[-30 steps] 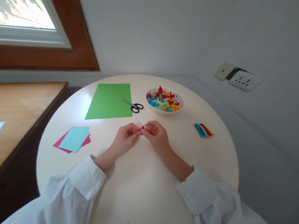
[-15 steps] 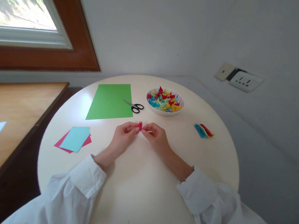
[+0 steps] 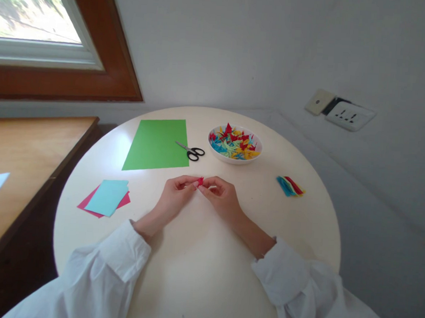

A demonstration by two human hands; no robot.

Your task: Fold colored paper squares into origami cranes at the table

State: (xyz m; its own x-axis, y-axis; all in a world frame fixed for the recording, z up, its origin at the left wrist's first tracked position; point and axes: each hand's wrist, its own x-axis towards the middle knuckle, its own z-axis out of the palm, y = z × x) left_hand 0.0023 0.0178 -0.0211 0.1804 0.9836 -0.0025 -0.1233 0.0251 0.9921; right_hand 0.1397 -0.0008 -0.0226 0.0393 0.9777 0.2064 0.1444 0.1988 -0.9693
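A small folded piece of red paper is pinched between both hands above the middle of the round table. My left hand grips its left side between thumb and fingers. From the other side my right hand closes on it with thumb and forefinger, so most of the paper is covered. Beyond the hands lie black-handled scissors, their blades partly over a green sheet. A white bowl holds many folded paper cranes in red, yellow, blue and pale green.
On the left of the white table are light blue paper and pink paper pieces, overlapping. A fanned bundle of coloured folded paper lies at right. Behind stand the wall with a socket and, at left, a wooden desk.
My right fingers have closed further over the red paper. Its upright points, which stood above the fingertips, now show lower and smaller. Everything else on the table stays put.
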